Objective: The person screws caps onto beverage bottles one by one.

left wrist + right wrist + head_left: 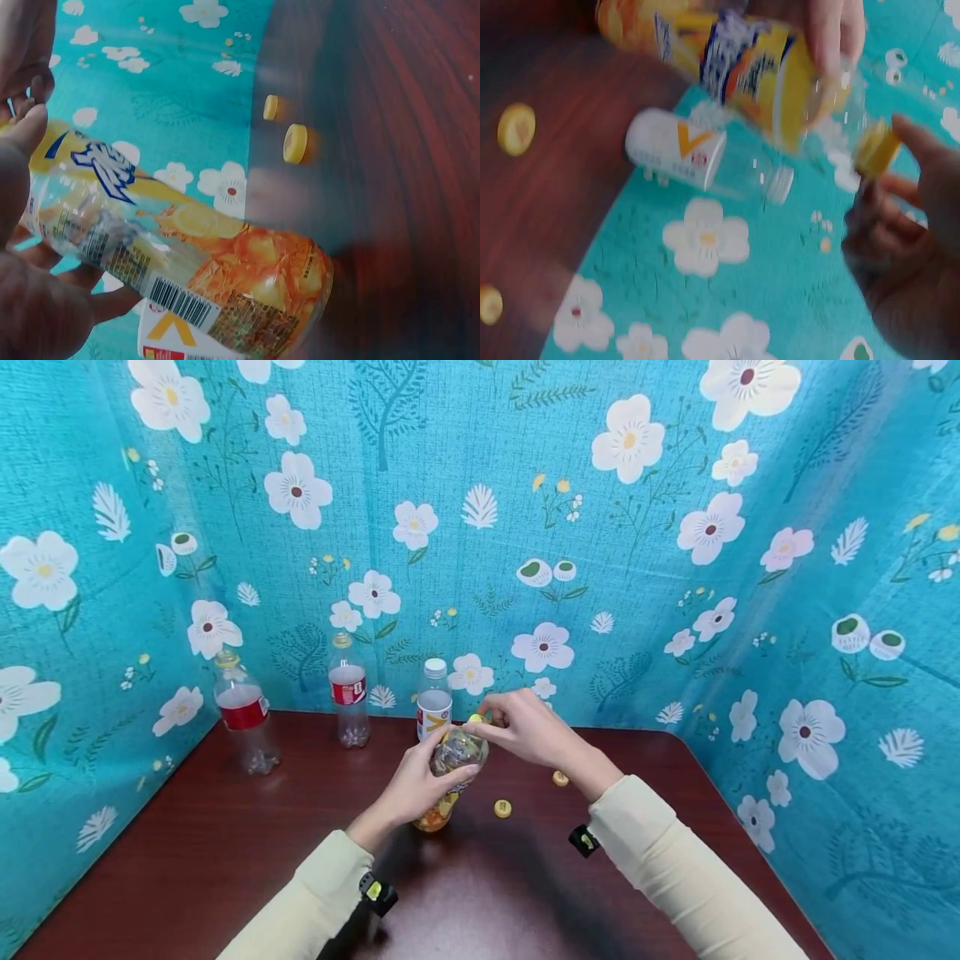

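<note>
On the table (165, 843), two loose caps (502, 809) are set right of the held bottle (187, 236); behind it a standing bottle (434, 702) is placed, and farther left two more bottles (349, 693) are stood before the curtain (465, 443).

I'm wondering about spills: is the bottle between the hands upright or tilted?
Tilted: in the head view, the held bottle leans, its neck right of its base, while the V-labelled bottle behind it stands upright.

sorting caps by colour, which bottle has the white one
The white-labelled bottle standing behind the held bottle. The latter has a yellow cap; the two red-labelled bottles show no white.
</note>
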Demonstrator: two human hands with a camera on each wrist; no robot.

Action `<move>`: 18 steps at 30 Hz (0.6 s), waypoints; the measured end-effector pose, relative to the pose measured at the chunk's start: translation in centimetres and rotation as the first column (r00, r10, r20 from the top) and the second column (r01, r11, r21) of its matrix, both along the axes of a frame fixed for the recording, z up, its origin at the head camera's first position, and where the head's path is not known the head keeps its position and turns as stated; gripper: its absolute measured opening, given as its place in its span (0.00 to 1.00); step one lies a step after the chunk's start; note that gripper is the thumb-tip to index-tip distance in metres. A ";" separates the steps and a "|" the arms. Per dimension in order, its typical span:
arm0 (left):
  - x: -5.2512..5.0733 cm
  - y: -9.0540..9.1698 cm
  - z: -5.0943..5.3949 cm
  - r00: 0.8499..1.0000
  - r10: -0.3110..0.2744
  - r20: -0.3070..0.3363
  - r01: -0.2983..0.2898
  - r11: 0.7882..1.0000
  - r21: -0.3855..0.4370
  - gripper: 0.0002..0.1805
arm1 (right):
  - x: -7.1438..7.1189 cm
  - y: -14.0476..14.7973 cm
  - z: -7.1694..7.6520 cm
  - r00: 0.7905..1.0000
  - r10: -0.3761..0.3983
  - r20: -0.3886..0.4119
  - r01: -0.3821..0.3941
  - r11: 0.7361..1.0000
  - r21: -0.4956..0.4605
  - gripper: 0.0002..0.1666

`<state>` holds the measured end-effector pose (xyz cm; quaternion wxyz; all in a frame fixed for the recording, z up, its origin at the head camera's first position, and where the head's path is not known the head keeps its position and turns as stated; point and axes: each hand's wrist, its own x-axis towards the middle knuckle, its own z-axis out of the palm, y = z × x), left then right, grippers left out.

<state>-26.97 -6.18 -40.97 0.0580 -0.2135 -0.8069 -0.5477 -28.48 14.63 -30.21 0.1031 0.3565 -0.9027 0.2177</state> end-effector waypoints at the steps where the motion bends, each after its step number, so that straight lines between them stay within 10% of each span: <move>1: -0.1 -0.2 0.1 1.000 -0.010 0.017 0.011 1.000 -0.007 0.39 | -0.2 0.2 0.1 0.999 0.040 0.006 -0.040 0.999 0.010 0.16; 11: -1.0 -2.1 1.2 0.968 -0.200 0.154 0.210 0.976 -0.051 0.39 | -0.5 0.8 0.2 0.977 0.148 -0.153 -0.110 0.966 0.232 0.21; 18: -1.5 -2.5 1.0 0.956 -0.255 0.146 0.262 0.964 -0.032 0.37 | -0.6 0.3 0.2 0.964 0.261 -0.053 -0.253 0.959 0.127 0.15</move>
